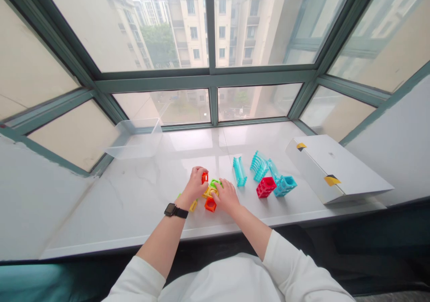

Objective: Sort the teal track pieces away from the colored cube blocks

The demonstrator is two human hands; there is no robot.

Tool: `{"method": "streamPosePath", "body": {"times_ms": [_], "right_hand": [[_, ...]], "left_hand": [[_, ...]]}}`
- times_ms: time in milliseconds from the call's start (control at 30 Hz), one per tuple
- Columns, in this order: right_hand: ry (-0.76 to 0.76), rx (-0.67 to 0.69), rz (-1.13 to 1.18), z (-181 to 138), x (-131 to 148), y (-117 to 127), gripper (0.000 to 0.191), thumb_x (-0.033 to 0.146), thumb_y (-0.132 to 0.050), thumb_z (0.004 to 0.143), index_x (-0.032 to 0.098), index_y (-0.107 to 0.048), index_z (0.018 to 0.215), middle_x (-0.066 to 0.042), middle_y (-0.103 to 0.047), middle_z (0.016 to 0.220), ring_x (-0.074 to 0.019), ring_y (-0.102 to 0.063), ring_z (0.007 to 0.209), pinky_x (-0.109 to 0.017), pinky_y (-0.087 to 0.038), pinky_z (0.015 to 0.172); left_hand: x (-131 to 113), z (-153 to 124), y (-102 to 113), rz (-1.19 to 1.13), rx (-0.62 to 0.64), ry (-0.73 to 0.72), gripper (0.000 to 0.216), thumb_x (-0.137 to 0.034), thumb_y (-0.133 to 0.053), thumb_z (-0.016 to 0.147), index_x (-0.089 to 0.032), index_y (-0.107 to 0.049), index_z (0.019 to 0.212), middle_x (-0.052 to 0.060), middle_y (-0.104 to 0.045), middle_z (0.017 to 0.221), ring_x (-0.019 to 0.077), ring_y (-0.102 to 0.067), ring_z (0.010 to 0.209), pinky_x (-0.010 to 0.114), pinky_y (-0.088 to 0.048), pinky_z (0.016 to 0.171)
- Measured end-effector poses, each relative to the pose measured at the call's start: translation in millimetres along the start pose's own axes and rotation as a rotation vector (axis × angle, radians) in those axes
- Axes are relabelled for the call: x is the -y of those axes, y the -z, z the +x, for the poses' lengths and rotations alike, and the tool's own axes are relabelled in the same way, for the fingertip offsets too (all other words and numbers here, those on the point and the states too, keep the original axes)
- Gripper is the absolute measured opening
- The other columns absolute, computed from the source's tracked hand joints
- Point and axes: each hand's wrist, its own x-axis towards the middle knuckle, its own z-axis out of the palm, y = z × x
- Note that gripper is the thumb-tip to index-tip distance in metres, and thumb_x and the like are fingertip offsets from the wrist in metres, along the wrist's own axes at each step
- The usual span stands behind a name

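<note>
My left hand [195,185], with a black smartwatch [170,210] on its wrist, is closed with its fingertips on a small orange-red toy block [205,176]. Just beside it, my right hand [228,195] grips a cluster of plastic blocks, with a green block [215,184] on top and a yellow block [210,192] against it. An orange block [210,205] sits at the near side of that cluster. Partly hidden behind my left wrist lies another yellow block [193,206], with a bit of green past it.
Right of my hands are a red tube piece [266,187], a blue tube piece [285,186] and turquoise track pieces [239,171]. A white box [342,168] stands farther right. A clear plastic bin [137,138] is at the back left, near the window frame [215,80].
</note>
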Motion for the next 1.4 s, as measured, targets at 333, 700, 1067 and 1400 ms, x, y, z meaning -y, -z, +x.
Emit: {"method": "streamPosePath", "body": {"times_ms": [333,700,1067,1400], "right_hand": [[0.048,-0.014,0.116,-6.7,-18.4,5.1,0.046,0.033,-0.058,0.1,0.024,-0.06,0.145,-0.012,-0.052,0.155,-0.0274,-0.046,0.144,-0.044,-0.037,0.121],[-0.098,-0.069,0.262,6.7,-29.2,-14.4,0.054,0.026,-0.056,0.098,0.017,-0.051,0.151,-0.014,-0.061,0.14,-0.0254,-0.055,0.133,-0.038,-0.042,0.115],[-0.041,-0.108,0.35,14.9,-32.7,-3.0,0.042,0.018,-0.07,0.087,0.022,-0.065,0.129,-0.01,-0.065,0.12,-0.0272,-0.06,0.118,-0.041,-0.048,0.106],[0.056,-0.236,0.358,15.8,-24.8,0.5,0.042,0.015,-0.07,0.085,0.021,-0.064,0.126,-0.009,-0.066,0.116,-0.0277,-0.059,0.114,-0.045,-0.05,0.104]], "left_hand": [[-3.4,-60.9,21.0,0.043,0.092,-0.029,0.031,-0.019,-0.057,0.09,-0.027,-0.06,0.119,0.006,-0.064,0.127,0.0235,-0.064,0.119,0.041,-0.054,0.107],[57.2,-76.6,40.4,0.173,-0.322,0.31,0.041,-0.03,-0.06,0.092,-0.018,-0.056,0.131,0.017,-0.06,0.133,0.0303,-0.06,0.129,0.047,-0.052,0.112],[48.0,-54.8,10.4,0.095,-0.007,0.14,0.071,-0.028,-0.066,0.09,-0.025,-0.041,0.156,0.013,-0.064,0.146,0.0315,-0.062,0.133,0.049,-0.049,0.111],[80.7,-105.0,10.9,0.185,0.021,0.294,0.087,-0.055,-0.077,0.076,-0.014,-0.046,0.146,0.021,-0.057,0.145,0.0379,-0.055,0.138,0.05,-0.045,0.115]]}}
